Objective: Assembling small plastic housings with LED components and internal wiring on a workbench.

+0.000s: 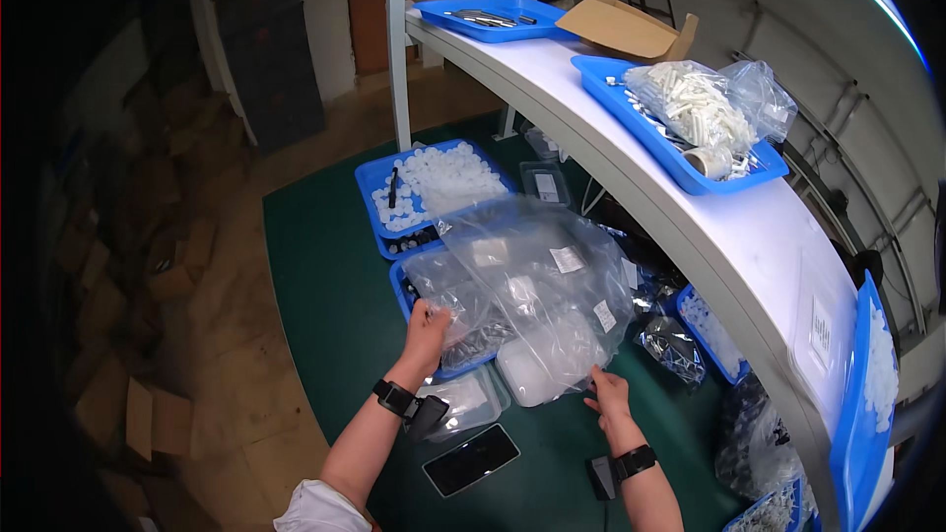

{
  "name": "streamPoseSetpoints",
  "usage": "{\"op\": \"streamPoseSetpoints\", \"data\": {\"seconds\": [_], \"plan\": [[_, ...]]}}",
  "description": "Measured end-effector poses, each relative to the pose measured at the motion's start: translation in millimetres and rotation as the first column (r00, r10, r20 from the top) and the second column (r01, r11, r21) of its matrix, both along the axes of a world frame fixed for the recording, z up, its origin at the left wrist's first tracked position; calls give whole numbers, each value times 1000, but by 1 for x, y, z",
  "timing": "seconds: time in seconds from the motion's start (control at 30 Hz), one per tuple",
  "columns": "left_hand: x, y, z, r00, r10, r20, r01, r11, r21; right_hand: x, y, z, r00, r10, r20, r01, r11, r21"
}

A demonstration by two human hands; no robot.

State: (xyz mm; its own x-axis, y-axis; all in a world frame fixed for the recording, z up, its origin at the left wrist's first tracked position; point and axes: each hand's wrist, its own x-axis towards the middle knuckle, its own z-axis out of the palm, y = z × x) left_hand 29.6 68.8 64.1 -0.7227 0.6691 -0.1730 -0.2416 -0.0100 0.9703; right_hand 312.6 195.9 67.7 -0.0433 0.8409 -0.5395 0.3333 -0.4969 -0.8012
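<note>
Holding a clear plastic bag (547, 281) spread over the green surface (325, 305).
Left hand (427, 330): fingers closed on the near-left edge, by a blue tray (398, 281). Bag: extends away from the person; crumpled, long axis unclear. White labels (567, 259) show on or through it, print too small to read. Right hand (608, 392): fingertips pinching the near-right edge.

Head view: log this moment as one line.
bag: clear, partly over blue tray; left hand: at its left side; right hand: at its near edge; phone: on table
</note>
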Motion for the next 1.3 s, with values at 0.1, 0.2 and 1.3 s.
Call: {"op": "streamPoseSetpoints", "data": {"seconds": [0.1, 0.2, 1.3], "plan": [[11, 0, 25, 941, -27, 337, -15, 992, 122, -4, -4, 23, 998, 68, -13, -69, 998, -8], [2, -8, 21, 900, -119, 420, 27, 975, 219, 1, -2, 21, 954, 78, -288, -100, 993, -62], [-194, 81, 17, 977, 212, -3, -203, 934, -292, 156, -78, 53, 887, 453, -93, -462, 874, -150]]}}
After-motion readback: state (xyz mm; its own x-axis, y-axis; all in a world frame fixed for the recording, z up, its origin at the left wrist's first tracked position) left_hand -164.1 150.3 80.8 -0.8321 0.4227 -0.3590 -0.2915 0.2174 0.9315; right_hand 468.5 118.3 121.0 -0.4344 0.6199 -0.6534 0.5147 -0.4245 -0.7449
